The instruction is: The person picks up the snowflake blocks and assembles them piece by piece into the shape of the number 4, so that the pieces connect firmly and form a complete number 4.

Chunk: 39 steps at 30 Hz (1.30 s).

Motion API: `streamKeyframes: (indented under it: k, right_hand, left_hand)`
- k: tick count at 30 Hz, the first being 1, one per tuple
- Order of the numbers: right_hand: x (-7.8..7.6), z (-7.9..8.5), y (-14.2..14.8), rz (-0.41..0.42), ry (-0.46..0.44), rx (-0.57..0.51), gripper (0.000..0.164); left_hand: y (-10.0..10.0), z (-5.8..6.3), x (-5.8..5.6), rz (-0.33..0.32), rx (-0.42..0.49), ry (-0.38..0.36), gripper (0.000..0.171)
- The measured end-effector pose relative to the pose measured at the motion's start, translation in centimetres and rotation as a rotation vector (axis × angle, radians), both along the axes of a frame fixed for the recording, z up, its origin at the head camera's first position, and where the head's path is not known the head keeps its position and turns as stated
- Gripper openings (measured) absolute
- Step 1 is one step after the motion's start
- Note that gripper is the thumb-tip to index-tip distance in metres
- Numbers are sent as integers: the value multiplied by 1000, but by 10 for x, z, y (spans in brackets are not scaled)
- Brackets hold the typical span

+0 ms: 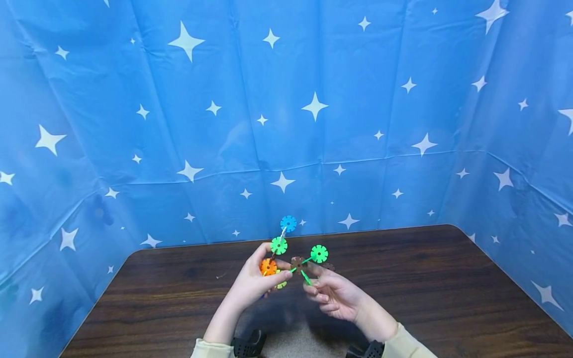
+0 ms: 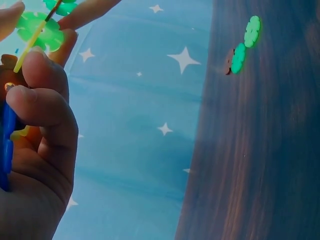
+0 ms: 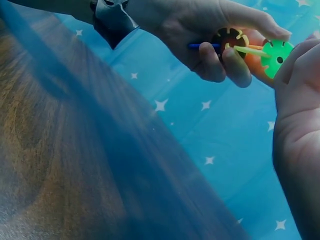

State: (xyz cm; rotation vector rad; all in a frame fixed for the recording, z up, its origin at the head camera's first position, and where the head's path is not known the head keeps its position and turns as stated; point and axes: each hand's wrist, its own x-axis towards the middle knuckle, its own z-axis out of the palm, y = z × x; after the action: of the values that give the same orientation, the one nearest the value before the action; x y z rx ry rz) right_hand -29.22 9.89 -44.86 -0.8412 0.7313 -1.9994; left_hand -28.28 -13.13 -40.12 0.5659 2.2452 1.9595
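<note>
Both hands hold up a chain of joined, notched plastic discs in the head view. My left hand (image 1: 250, 281) grips its left part, with an orange disc (image 1: 268, 267) between thumb and fingers. Above that rise a green disc (image 1: 279, 245), one seen edge-on and a blue disc (image 1: 288, 223). My right hand (image 1: 340, 296) pinches a green disc (image 1: 306, 277) seen edge-on, beside a brown disc (image 1: 297, 263). In the left wrist view, a blue disc (image 2: 7, 145) stands edge-on by the left fingers. The right wrist view shows a green disc (image 3: 276, 57) between the two hands.
Several discs, among them a light green disc (image 2: 252, 31) and a teal disc (image 2: 238, 57), lie on the dark wooden table (image 1: 179, 298). A blue curtain with white stars (image 1: 286, 124) hangs behind the table. Each wrist wears a black strap (image 1: 248, 343).
</note>
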Motion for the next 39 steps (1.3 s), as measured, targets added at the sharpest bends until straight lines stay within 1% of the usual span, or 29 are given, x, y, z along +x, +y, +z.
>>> streamKeyframes:
  k: [1, 2, 6, 8, 11, 16, 18, 20, 22, 24, 30, 33, 36, 39]
  right_hand:
    - [0, -1, 0, 4, -3, -10, 56]
    - [0, -2, 1, 8, -5, -22, 55]
    - [-1, -7, 0, 18, -6, -73, 42]
    - [-1, -9, -1, 16, -4, -93, 40]
    - [0, -12, -4, 7, -6, -121, 41]
    - [3, -15, -8, 8, -41, -163, 42]
    - [3, -16, -9, 4, -59, -168, 42]
    - [3, -16, -10, -17, -68, -157, 42]
    - [3, -14, -9, -59, -64, -130, 41]
    - [3, -12, -9, -106, -47, -99, 42]
    - [2, -4, -6, -251, 62, 1, 61]
    - [3, 0, -6, -348, 117, 83, 68]
    - [3, 3, -5, -453, 179, 164, 74]
    - [3, 4, -4, -540, 244, 217, 81]
  left_hand:
    - [0, -3, -2, 0, 2, 0, 53]
    - [0, -4, -3, 0, 6, 3, 53]
    - [0, -5, -3, 2, 4, 16, 51]
    - [-1, -4, -2, 4, 1, 20, 51]
    - [-1, -4, -2, 5, -3, 24, 50]
    - [-2, -5, -2, 11, -4, 16, 51]
    - [-2, -5, -2, 16, -9, 8, 52]
    - [-2, -4, -2, 20, -11, 0, 52]
    - [-2, -2, 0, 23, -15, -5, 52]
    - [-2, 4, 2, 28, -21, -4, 52]
    - [-2, 20, 14, 40, -37, 9, 50]
    - [-2, 22, 16, 40, -34, 12, 48]
    - [-3, 21, 15, 41, -27, 13, 47]
    - [-3, 20, 14, 52, -29, 9, 46]
